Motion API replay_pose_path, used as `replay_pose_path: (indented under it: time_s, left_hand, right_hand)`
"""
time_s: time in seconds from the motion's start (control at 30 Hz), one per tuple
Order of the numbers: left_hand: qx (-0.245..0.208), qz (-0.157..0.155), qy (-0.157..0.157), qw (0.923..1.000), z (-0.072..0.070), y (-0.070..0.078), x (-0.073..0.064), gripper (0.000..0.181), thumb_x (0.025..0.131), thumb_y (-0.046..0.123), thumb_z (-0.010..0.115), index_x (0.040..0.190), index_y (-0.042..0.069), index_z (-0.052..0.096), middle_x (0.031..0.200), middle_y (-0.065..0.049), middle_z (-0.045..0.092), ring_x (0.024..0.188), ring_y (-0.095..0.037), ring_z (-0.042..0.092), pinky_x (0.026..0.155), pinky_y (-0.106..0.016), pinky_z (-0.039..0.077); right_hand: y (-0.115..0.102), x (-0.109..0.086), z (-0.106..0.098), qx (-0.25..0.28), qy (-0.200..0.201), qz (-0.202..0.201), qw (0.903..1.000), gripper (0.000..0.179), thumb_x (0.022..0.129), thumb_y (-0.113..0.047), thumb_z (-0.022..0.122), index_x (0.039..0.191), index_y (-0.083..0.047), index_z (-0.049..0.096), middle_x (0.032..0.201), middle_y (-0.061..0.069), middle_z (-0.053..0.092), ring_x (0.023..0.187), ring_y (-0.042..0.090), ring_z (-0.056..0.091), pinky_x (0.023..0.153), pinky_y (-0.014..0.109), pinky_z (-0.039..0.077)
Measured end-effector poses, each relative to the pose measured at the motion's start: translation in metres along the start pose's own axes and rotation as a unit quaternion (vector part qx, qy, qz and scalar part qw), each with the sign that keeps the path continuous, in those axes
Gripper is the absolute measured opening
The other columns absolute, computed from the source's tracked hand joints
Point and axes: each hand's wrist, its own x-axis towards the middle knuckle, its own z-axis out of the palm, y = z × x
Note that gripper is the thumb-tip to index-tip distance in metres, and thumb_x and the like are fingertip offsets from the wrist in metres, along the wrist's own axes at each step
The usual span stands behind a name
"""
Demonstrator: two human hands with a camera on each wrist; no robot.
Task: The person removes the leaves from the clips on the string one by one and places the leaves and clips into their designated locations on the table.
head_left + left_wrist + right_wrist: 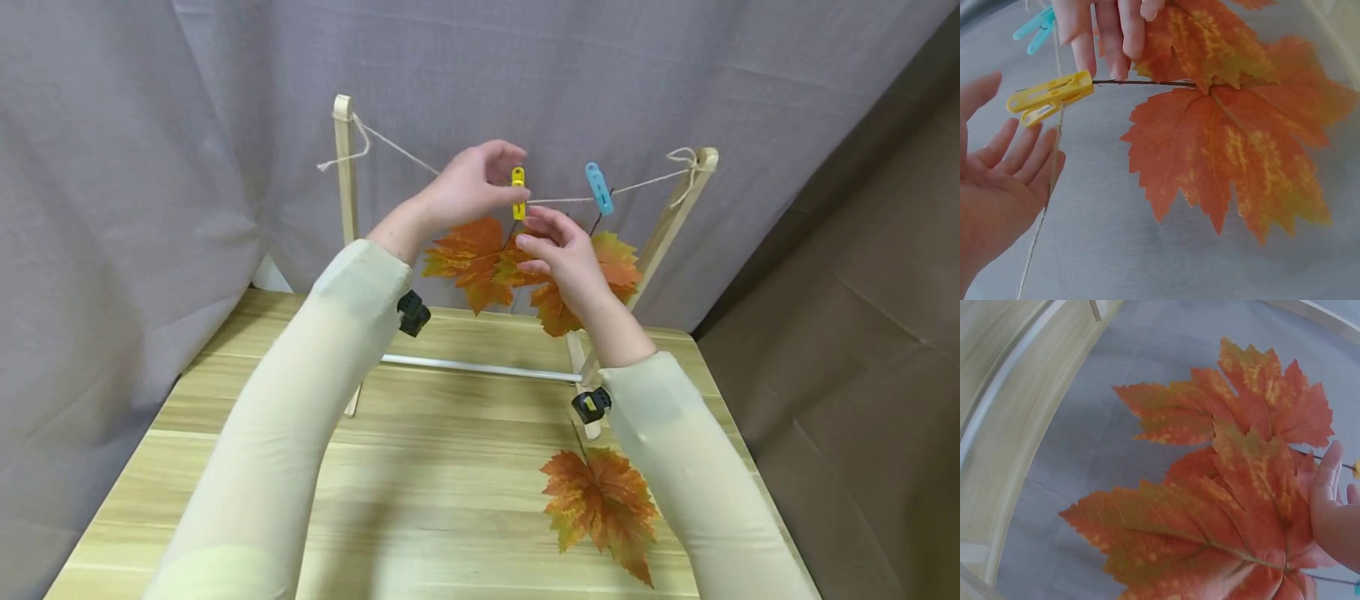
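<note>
A yellow clothespin (518,193) grips a white string and the dark stem of an orange maple leaf (1229,156), which hangs below it. My left hand (474,185) is around the clothespin; in the left wrist view its thumb stands apart and its fingertips are right at the clip's rear end. Just below and to the right is my right hand (564,254), fingers loosely extended near the stem, holding nothing. A blue clothespin (598,188) sits farther right on the string, with another maple leaf (1210,537) hanging from it, partly behind my right hand.
The string (649,182) runs between two wooden posts (347,179), joined low down by a white rod (480,367). A loose maple leaf (600,504) lies on the wooden table (420,500) at the front right. Grey curtain (465,75) hangs behind.
</note>
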Motion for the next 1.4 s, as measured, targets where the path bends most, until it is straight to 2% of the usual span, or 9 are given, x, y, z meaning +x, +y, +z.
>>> replay_pose_path:
  time_s: [0.13, 0.23, 0.37, 0.6, 0.77, 1.0, 1.17, 1.3, 1.4]
  left_hand:
    - [-0.008, 0.010, 0.005, 0.9999, 0.004, -0.001, -0.002, 0.042, 0.088, 0.015, 0.064, 0.128, 0.008, 0.052, 0.119, -0.008, 0.059, 0.107, -0.015, 0.057, 0.089, -0.023, 0.047]
    - [-0.001, 0.015, 0.013, 0.9998, 0.005, 0.000, -0.003, 0.036, 0.088, 0.014, 0.064, 0.122, 0.007, 0.057, 0.112, -0.008, 0.062, 0.101, -0.015, 0.060, 0.086, -0.022, 0.048]
    - [0.011, 0.013, 0.018, 0.9997, 0.005, 0.002, -0.004, 0.033, 0.087, 0.017, 0.066, 0.117, 0.007, 0.060, 0.105, -0.006, 0.063, 0.095, -0.014, 0.060, 0.084, -0.021, 0.047]
    - [0.009, 0.019, 0.028, 0.9994, 0.006, 0.004, -0.006, 0.031, 0.086, 0.017, 0.068, 0.114, 0.006, 0.063, 0.101, -0.007, 0.065, 0.091, -0.013, 0.062, 0.081, -0.021, 0.049]
    - [0.006, 0.037, 0.041, 0.9985, 0.006, 0.003, -0.006, 0.028, 0.086, 0.016, 0.068, 0.111, 0.005, 0.066, 0.100, -0.008, 0.068, 0.089, -0.013, 0.064, 0.079, -0.021, 0.050]
    - [0.008, 0.060, 0.065, 0.9960, 0.006, 0.000, -0.008, 0.026, 0.086, 0.017, 0.068, 0.111, 0.008, 0.068, 0.105, -0.006, 0.070, 0.090, -0.011, 0.065, 0.081, -0.020, 0.050]
    - [-0.041, 0.064, 0.091, 0.9929, 0.005, 0.000, -0.010, 0.026, 0.086, 0.016, 0.068, 0.111, 0.008, 0.068, 0.104, -0.006, 0.070, 0.086, -0.010, 0.064, 0.080, -0.021, 0.051]
    - [-0.100, 0.065, 0.120, 0.9856, 0.003, 0.001, -0.012, 0.027, 0.085, 0.012, 0.068, 0.111, 0.005, 0.068, 0.104, -0.010, 0.069, 0.085, -0.011, 0.064, 0.080, -0.022, 0.052]
    - [-0.126, 0.067, 0.136, 0.9804, 0.002, 0.000, -0.013, 0.027, 0.085, 0.011, 0.068, 0.111, 0.004, 0.067, 0.106, -0.012, 0.069, 0.087, -0.013, 0.066, 0.081, -0.022, 0.052]
  right_hand:
    - [0.003, 0.004, 0.007, 0.003, -0.006, 0.015, 0.9999, 0.043, 0.091, -0.010, 0.059, 0.132, -0.004, 0.047, 0.115, 0.002, 0.053, 0.094, 0.013, 0.056, 0.072, 0.022, 0.055]
    - [0.005, 0.005, 0.010, -0.005, -0.008, 0.014, 0.9999, 0.030, 0.091, -0.010, 0.058, 0.120, 0.000, 0.055, 0.102, -0.002, 0.059, 0.087, 0.011, 0.058, 0.070, 0.021, 0.055]
    - [0.007, 0.004, 0.011, -0.018, 0.016, 0.011, 0.9997, 0.024, 0.092, -0.009, 0.058, 0.111, 0.006, 0.061, 0.088, -0.005, 0.065, 0.077, 0.009, 0.061, 0.065, 0.020, 0.055]
    - [0.006, 0.003, 0.011, -0.032, 0.036, 0.000, 0.9988, 0.031, 0.091, -0.009, 0.058, 0.114, 0.012, 0.059, 0.081, -0.007, 0.067, 0.069, 0.006, 0.064, 0.062, 0.019, 0.055]
    - [0.005, 0.002, 0.013, -0.020, 0.046, -0.011, 0.9987, 0.022, 0.090, -0.005, 0.059, 0.104, 0.011, 0.062, 0.077, -0.007, 0.068, 0.067, 0.007, 0.065, 0.062, 0.020, 0.055]
    - [0.006, 0.001, 0.012, -0.005, 0.031, -0.027, 0.9991, 0.009, 0.090, -0.003, 0.059, 0.092, 0.005, 0.064, 0.077, -0.006, 0.068, 0.066, 0.007, 0.066, 0.064, 0.022, 0.056]
    - [0.007, 0.002, 0.014, -0.003, 0.026, -0.025, 0.9993, 0.007, 0.090, -0.001, 0.058, 0.092, 0.004, 0.063, 0.077, -0.006, 0.068, 0.066, 0.007, 0.066, 0.063, 0.022, 0.056]
    - [0.008, 0.003, 0.015, -0.015, 0.026, -0.029, 0.9991, 0.013, 0.089, -0.001, 0.058, 0.096, 0.010, 0.062, 0.078, -0.005, 0.068, 0.065, 0.007, 0.066, 0.063, 0.022, 0.056]
    - [0.010, 0.003, 0.016, -0.024, 0.029, -0.024, 0.9990, 0.016, 0.089, -0.001, 0.059, 0.098, 0.013, 0.061, 0.080, -0.003, 0.069, 0.065, 0.008, 0.066, 0.063, 0.022, 0.056]
